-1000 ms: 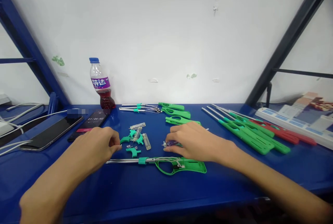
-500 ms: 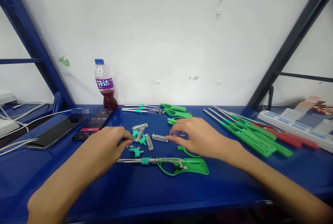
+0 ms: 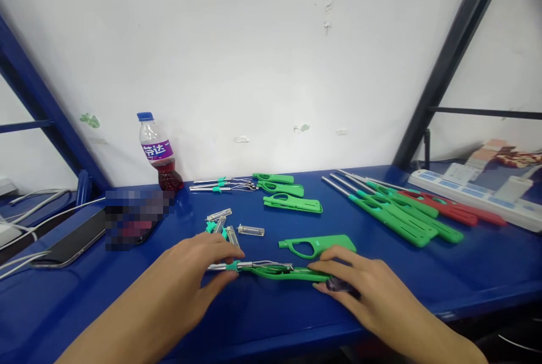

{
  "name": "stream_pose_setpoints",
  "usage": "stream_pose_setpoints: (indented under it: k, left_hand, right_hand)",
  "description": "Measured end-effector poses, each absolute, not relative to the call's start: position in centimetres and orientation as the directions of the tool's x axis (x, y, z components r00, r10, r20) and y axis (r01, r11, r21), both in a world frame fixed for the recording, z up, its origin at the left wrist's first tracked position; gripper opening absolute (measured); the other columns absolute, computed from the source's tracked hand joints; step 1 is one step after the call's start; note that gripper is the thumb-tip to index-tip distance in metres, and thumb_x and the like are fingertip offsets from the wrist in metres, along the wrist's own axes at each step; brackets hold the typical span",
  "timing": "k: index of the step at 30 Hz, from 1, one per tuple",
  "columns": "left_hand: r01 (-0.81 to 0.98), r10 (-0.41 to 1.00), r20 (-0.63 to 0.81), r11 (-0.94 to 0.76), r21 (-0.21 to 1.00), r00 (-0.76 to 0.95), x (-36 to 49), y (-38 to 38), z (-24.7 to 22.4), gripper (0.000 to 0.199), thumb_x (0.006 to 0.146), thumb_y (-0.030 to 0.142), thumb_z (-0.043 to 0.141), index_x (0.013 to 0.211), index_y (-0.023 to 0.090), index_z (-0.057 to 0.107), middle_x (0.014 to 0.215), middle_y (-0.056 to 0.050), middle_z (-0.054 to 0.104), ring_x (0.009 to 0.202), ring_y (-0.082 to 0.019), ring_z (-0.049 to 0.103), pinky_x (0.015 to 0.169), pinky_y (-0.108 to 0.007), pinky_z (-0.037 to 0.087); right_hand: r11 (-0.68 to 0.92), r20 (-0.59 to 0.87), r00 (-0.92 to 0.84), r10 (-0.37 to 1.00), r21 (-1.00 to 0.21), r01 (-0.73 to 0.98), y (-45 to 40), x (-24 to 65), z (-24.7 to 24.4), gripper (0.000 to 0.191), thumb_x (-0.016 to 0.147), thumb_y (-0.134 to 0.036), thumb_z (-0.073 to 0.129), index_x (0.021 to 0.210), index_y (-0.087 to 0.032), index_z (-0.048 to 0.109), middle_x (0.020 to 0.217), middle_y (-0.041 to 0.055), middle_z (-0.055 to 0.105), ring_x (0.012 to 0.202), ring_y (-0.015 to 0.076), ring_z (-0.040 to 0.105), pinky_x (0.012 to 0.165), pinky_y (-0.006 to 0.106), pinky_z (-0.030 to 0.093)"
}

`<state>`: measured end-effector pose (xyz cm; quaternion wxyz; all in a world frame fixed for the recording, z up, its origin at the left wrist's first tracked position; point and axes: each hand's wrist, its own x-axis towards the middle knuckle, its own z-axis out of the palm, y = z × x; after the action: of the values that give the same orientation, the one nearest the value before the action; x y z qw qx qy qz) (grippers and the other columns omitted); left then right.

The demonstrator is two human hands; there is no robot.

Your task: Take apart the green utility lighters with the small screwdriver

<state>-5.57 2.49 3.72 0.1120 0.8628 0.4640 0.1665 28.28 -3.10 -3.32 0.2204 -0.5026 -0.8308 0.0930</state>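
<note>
My left hand (image 3: 207, 265) pinches the teal collar and metal tube of an opened green lighter (image 3: 279, 273), whose wires show along its tilted handle. At the handle's right end, my right hand (image 3: 359, 282) has its fingers round the green edge, with a small dark purple piece (image 3: 339, 285) tucked in the palm. Just behind lies a separate green handle shell (image 3: 313, 245). Clear small tanks (image 3: 251, 231) and teal parts (image 3: 210, 227) are scattered behind my left hand.
Green half shells (image 3: 292, 203) and metal tubes with wires (image 3: 222, 188) lie near the wall. Several green lighters (image 3: 393, 217), red ones (image 3: 457, 213) and a power strip (image 3: 478, 192) are at right. A bottle (image 3: 158, 152) and phone stand left.
Both hands have come nearer and onto the opened lighter, which is now tilted up. My left hand has taken its collar; my right hand has moved down to its handle. The view has shifted.
</note>
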Motion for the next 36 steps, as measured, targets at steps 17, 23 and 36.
stream_pose_setpoints:
  k: [17, 23, 36]
  left_hand:
    - [0.827, 0.854, -0.081, -0.467, 0.314, 0.513, -3.1, 3.6, 2.3, 0.015, 0.097, 0.019, 0.063, 0.101, 0.029, 0.072, 0.111, -0.001, 0.075, 0.104, -0.027, 0.07, 0.095, -0.045, 0.053]
    - [0.832, 0.865, -0.067, -0.452, 0.322, 0.497, -2.9, 3.1, 3.4, 0.015, 0.1, 0.022, 0.059, 0.1, 0.031, 0.07, 0.107, 0.001, 0.076, 0.102, -0.025, 0.07, 0.09, -0.041, 0.052]
    - [0.742, 0.802, 0.043, -0.57, 0.352, 0.596, -2.6, 2.5, 3.7, 0.036, 0.108, 0.03, 0.037, 0.117, 0.037, 0.071, 0.122, -0.001, 0.074, 0.115, -0.028, 0.07, 0.108, -0.047, 0.05]
  right_hand:
    - [0.423, 0.274, -0.324, 0.906, -0.531, 0.735, -3.6, 28.6, -2.9, 0.025, 0.11, -0.051, 0.06, 0.126, -0.039, 0.075, 0.125, 0.0001, 0.073, 0.098, 0.0177, 0.074, 0.085, 0.028, 0.056]
    - [0.428, 0.289, -0.319, 0.902, -0.509, 0.747, -3.7, 28.6, -3.3, 0.025, 0.111, -0.048, 0.058, 0.127, -0.04, 0.074, 0.124, 0.0003, 0.073, 0.101, 0.0192, 0.074, 0.088, 0.031, 0.056]
    - [0.39, 0.26, -0.294, 0.92, -0.521, 0.759, -3.7, 28.4, -3.3, 0.022, 0.11, -0.044, 0.059, 0.126, -0.04, 0.074, 0.124, -0.0005, 0.072, 0.104, 0.0187, 0.073, 0.089, 0.031, 0.056]
